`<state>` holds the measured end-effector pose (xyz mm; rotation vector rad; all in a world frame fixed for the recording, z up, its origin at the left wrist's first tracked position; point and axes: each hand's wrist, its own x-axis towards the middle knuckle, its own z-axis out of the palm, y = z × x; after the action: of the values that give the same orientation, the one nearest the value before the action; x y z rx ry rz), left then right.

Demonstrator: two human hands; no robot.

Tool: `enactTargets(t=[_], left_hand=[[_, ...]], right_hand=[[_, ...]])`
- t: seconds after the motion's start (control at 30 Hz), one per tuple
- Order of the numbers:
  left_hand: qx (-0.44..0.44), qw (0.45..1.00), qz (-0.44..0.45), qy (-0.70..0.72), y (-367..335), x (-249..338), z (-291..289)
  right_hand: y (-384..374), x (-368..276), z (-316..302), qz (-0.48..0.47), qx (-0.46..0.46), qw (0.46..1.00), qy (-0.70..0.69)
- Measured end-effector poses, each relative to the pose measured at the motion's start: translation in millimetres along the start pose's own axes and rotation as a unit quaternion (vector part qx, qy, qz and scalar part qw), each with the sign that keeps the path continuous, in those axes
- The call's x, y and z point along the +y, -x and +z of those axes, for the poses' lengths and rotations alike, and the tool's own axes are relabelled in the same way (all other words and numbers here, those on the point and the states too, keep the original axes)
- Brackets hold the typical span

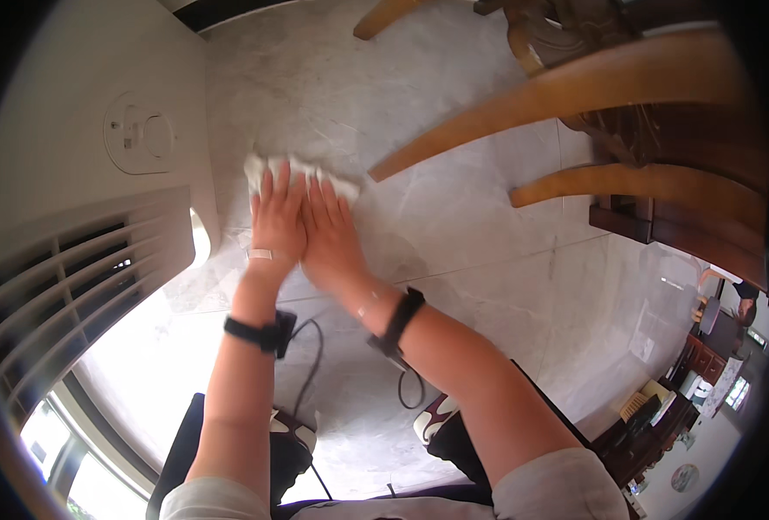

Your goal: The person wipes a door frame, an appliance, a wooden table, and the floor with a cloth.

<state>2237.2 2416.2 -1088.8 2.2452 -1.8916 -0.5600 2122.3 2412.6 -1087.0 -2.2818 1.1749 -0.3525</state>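
A crumpled white cloth lies on the grey marbled tile floor. My left hand rests flat on it, fingers stretched forward over the fabric. Right beside it, my right hand also lies flat, its fingertips pressing the cloth's right part. The two hands touch along their inner edges. Neither one is wrapped round the cloth, and part of it is hidden under the fingers.
A tall white appliance with a slatted grille stands close on the left. Curved wooden furniture legs reach in from the right. Black straps with cables circle both forearms. My shoes are at the bottom.
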Motion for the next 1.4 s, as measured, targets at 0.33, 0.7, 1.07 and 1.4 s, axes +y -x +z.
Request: enactTargets(t=[0.33,0.7,1.07,1.4], left_hand=[[-0.055,0.989,0.105,0.092,29.3,169.6,68.0],[0.188,0.959,-0.173,0.124,-155.8,192.1,66.7],[0.216,0.964,-0.155,0.004,-150.6,195.9,76.7],[0.085,0.994,-0.023,0.068,7.4,208.9,92.2]], right_hand=[[81.9,107.1,-99.7,0.049,-0.030,0.981,0.184],[-123.4,248.3,-111.3,-0.157,0.017,0.959,0.236],[-174.6,195.8,-132.3,-0.039,-0.137,0.984,0.102],[-26.8,150.6,-150.1,-0.087,-0.115,0.989,0.028]])
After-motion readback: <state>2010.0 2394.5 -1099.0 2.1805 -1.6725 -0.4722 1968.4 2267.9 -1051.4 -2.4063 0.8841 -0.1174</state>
